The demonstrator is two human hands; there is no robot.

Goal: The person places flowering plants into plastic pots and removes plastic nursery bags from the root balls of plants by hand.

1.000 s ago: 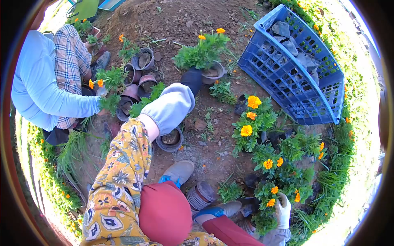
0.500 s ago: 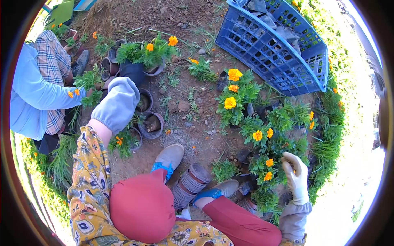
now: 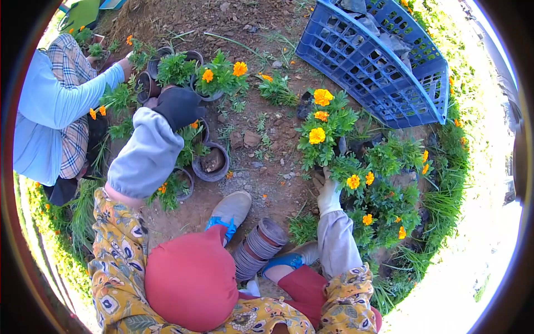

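Note:
My left hand (image 3: 179, 107), in a dark glove, is bent down among the potted marigolds on the left. Its fingers are hidden, so I cannot tell whether it grips anything. An orange-flowered marigold plant (image 3: 192, 146) shows just below it, beside a round pot (image 3: 211, 162) with soil inside. My right hand (image 3: 328, 195), in a whitish glove, reaches to the lower left edge of a yellow-flowered marigold clump (image 3: 328, 131). Its fingers look apart, with the tips soiled and partly covered by leaves; nothing shows in them.
A stack of pots (image 3: 258, 247) lies between my shoes. A blue plastic crate (image 3: 372, 69) holding dark material stands tilted at the upper right. Another person in a light-blue sleeve (image 3: 67, 106) works among pots on the left. A cut marigold sprig (image 3: 278, 91) lies on the soil.
My right hand has moved left and forward, from the right side of the marigolds to their left edge. My left forearm has shifted left. The other person's arm now reaches farther forward.

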